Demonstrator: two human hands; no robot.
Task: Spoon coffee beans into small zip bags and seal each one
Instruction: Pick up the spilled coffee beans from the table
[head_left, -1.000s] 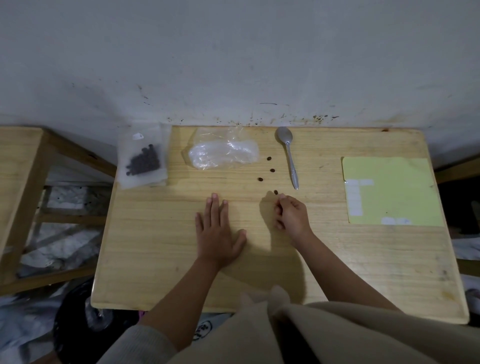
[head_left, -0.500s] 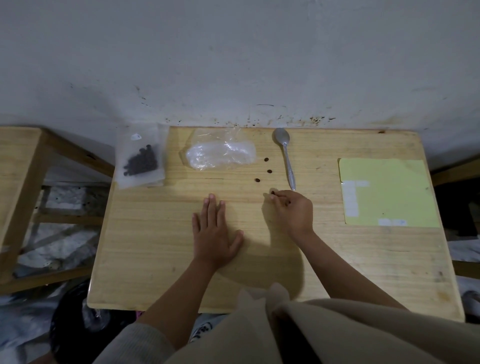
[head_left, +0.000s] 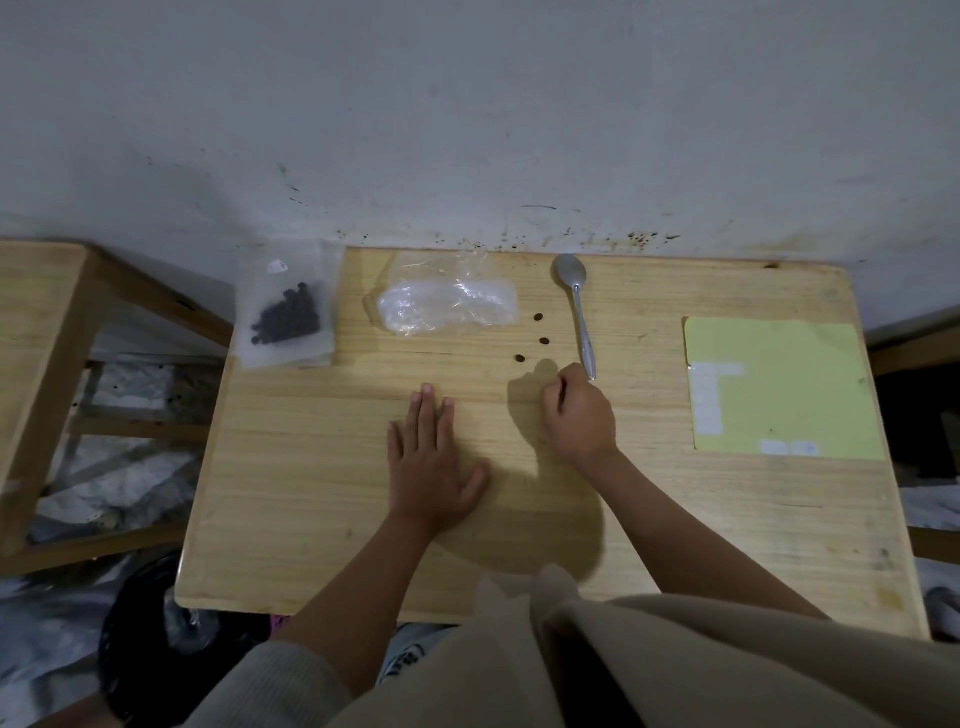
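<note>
Near the desk middle, the left hand lies flat. Just beside the spoon handle, the right hand curls; cannot tell if it holds anything.

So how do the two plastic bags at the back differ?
The left bag holds dark beans; the middle bag looks empty. The left bag lies flat and overhangs the table edge; the middle bag is crumpled and fully on it. Both are clear plastic.
</note>
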